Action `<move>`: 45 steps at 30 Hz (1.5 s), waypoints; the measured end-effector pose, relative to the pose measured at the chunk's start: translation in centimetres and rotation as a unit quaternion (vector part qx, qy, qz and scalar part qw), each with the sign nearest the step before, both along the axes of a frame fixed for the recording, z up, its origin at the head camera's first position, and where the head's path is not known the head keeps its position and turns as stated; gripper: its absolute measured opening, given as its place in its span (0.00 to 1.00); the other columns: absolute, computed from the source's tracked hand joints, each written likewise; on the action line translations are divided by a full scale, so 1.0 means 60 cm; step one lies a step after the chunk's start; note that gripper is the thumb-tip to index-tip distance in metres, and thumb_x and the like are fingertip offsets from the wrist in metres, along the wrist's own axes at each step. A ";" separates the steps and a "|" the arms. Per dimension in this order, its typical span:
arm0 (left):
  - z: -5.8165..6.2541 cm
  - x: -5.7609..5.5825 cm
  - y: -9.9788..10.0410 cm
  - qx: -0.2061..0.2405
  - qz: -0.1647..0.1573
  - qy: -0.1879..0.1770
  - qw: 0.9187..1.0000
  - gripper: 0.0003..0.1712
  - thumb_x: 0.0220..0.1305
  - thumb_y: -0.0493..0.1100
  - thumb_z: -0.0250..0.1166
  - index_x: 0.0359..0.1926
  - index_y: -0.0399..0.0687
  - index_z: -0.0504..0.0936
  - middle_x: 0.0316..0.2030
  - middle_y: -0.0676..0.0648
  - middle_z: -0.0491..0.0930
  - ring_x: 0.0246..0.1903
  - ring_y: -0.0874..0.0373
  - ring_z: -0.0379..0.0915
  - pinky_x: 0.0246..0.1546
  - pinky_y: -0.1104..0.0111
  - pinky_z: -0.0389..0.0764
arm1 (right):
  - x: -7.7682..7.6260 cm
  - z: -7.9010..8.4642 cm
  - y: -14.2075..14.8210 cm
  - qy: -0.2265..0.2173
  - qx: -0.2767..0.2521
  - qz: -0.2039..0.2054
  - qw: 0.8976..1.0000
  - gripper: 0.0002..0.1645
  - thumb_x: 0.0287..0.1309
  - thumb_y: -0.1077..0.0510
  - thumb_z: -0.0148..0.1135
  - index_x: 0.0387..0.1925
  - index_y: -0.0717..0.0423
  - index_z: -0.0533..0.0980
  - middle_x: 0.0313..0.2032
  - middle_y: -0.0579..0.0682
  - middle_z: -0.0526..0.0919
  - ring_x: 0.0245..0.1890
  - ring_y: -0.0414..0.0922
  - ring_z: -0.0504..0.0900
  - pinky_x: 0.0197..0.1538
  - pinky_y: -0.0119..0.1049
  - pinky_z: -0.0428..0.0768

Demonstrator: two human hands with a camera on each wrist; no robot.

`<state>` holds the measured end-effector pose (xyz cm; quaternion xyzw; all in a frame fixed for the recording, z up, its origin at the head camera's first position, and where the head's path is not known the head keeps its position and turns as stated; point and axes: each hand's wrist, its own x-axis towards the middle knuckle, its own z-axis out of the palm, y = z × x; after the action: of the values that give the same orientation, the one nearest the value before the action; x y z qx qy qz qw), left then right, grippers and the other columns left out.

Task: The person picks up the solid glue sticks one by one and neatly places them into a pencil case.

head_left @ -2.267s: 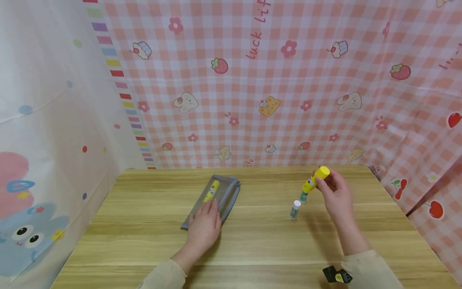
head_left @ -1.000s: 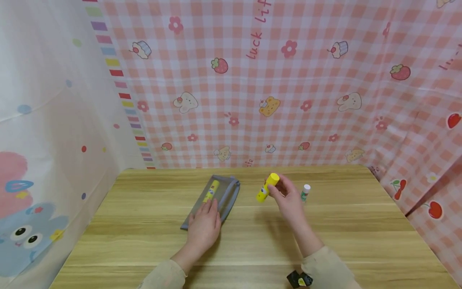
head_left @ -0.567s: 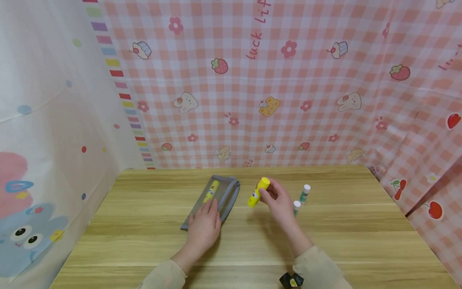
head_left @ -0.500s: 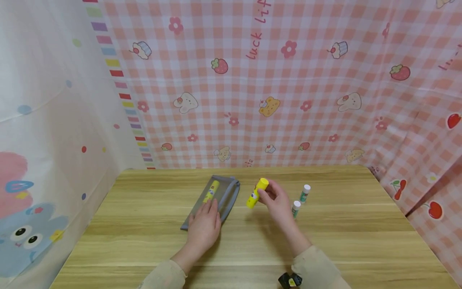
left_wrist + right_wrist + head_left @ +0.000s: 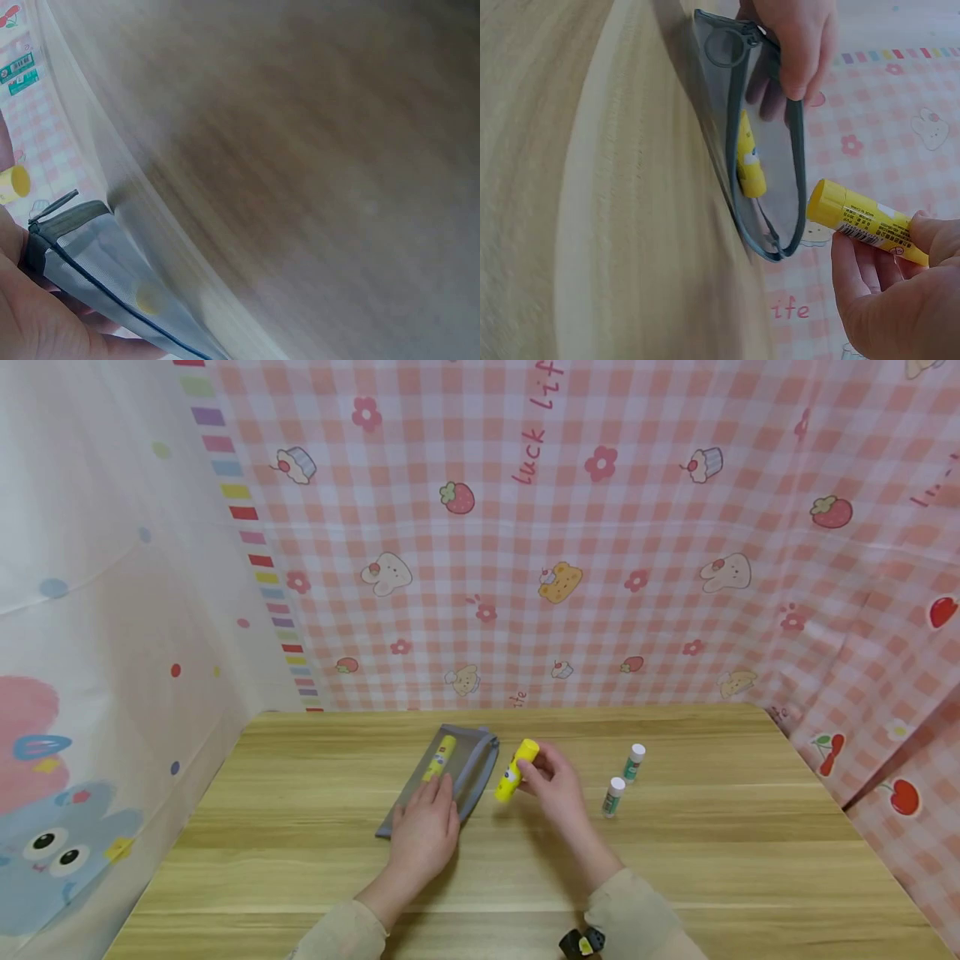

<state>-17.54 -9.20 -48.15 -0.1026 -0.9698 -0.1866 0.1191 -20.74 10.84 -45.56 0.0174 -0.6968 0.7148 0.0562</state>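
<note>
A grey mesh zip pouch lies on the table at left centre, with a yellow glue stick inside, seen through the mesh. My left hand lies over its near part, and the right wrist view shows the thumb at the zip edge with the fingers behind the mesh. There the pouch's mouth gapes. Between thumb and fingers, my right hand holds a second yellow glue stick, tilted above the table. Its lower end points at the mouth, a short gap to the pouch's right.
Two small white-capped sticks with green labels stand to the right of my right hand, the nearer stick in front of the farther one. A checked curtain hangs behind the wooden table. Black wrist gear sits at my right cuff.
My right hand has carried the yellow glue stick leftward from beside the white-capped sticks to near the pouch's mouth, lowering it a little. My left hand and the pouch have stayed put.
</note>
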 end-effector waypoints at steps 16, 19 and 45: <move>0.000 0.001 0.001 0.001 0.001 -0.007 1.000 0.26 0.74 0.45 0.51 0.67 0.38 0.71 0.64 0.35 0.71 0.64 0.38 0.66 0.55 0.31 0.65 | -0.011 -0.033 -0.029 -0.035 -0.012 -0.013 0.999 0.17 0.67 0.66 0.59 0.53 0.74 0.72 0.42 0.62 0.81 0.36 0.45 0.81 0.46 0.52 0.83; 0.001 0.002 0.001 0.003 0.001 -0.007 1.000 0.26 0.74 0.45 0.51 0.67 0.38 0.71 0.64 0.35 0.71 0.64 0.37 0.66 0.55 0.31 0.64 | -0.013 -0.037 -0.035 -0.041 -0.017 -0.020 0.999 0.17 0.66 0.67 0.59 0.52 0.75 0.72 0.41 0.63 0.82 0.35 0.44 0.81 0.46 0.53 0.83; 0.000 0.002 0.002 0.003 0.006 -0.014 1.000 0.26 0.73 0.45 0.52 0.68 0.39 0.70 0.65 0.35 0.70 0.64 0.37 0.66 0.56 0.31 0.64 | -0.045 -0.044 -0.067 -0.142 -0.017 -0.022 0.989 0.17 0.67 0.63 0.59 0.49 0.77 0.72 0.40 0.65 0.83 0.26 0.41 0.80 0.35 0.42 0.86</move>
<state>-17.44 -9.08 -48.15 -0.0943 -0.9714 -0.1901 0.1070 -23.41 6.83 -48.21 -0.1006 -0.6859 0.7201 -0.0275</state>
